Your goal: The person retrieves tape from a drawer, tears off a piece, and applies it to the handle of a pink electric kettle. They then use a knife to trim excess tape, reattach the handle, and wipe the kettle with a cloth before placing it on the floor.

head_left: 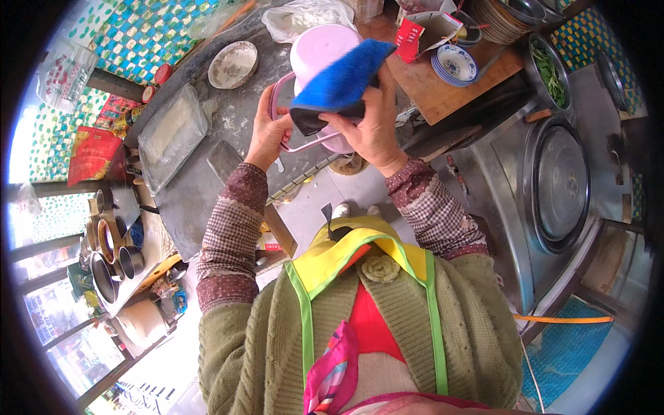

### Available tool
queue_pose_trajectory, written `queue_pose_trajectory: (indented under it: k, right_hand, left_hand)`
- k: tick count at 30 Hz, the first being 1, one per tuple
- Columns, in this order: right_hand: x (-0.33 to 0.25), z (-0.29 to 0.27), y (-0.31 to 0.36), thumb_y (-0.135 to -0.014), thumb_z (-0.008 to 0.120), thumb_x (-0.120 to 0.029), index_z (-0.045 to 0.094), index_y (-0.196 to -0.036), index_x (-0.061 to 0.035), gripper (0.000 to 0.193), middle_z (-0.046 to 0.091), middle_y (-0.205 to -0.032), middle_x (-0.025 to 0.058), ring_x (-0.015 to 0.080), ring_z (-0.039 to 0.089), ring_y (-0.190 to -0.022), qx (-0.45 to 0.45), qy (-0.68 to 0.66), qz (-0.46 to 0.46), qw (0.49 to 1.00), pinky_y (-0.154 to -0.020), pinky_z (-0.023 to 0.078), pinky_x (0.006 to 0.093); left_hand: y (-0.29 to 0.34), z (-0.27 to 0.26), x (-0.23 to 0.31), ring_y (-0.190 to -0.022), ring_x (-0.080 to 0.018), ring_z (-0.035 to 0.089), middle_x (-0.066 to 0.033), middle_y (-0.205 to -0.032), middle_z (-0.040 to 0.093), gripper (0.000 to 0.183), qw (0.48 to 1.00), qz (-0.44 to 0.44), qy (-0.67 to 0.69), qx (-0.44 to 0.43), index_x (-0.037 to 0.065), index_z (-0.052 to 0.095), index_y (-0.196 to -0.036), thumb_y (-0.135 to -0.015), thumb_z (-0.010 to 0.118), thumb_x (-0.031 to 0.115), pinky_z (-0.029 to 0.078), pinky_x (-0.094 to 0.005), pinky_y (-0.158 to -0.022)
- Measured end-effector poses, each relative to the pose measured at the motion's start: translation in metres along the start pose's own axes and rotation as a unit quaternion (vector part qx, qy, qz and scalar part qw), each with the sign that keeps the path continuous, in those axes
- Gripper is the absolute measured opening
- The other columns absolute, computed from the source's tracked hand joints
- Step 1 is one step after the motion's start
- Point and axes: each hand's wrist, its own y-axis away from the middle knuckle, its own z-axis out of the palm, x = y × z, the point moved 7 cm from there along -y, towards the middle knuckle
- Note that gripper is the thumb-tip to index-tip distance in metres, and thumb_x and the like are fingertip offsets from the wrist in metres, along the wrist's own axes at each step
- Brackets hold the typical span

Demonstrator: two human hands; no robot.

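My left hand (270, 130) is closed on the slim pink handle (304, 145) of a light pink bucket-like container (324, 48). My right hand (373, 124) grips a blue item with a black lower part (353, 77), soft-looking and folded. It is held in front of the container and covers much of it, and its exact kind cannot be made out. The fingertips of my left hand come close to the black part; whether they touch it is unclear. Both hands are above the front edge of the grey worktop (232, 128).
A flour-dusted bowl (233, 65) and a plastic-covered tray (173, 138) lie on the left worktop. Blue-patterned bowls (456, 63) stand on a wooden board (432, 97) at right. Further right are a large round metal lid (560, 183) and a bowl of greens (548, 75).
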Motion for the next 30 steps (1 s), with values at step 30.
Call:
queue_pose_trajectory:
  k: [30]
  right_hand:
    - [-0.027, -0.008, -0.106, -0.089, 0.077, -0.031, 0.076, -0.121, -0.0195, 0.035, 0.066, -0.128, 0.0132, 0.0378, 0.058, -0.119, -0.236, 0.173, -0.073, 0.953, -0.105, 0.047, 0.0463]
  left_hand:
    - [-0.001, 0.03, 0.001, -0.054, -0.004, 0.046, 0.0051, -0.073, 0.053, 0.097, 0.996, 0.05, -0.027, 0.062, 0.011, 0.042, -0.155, -0.072, 0.09, 0.001, 0.035, -0.0215, -0.043]
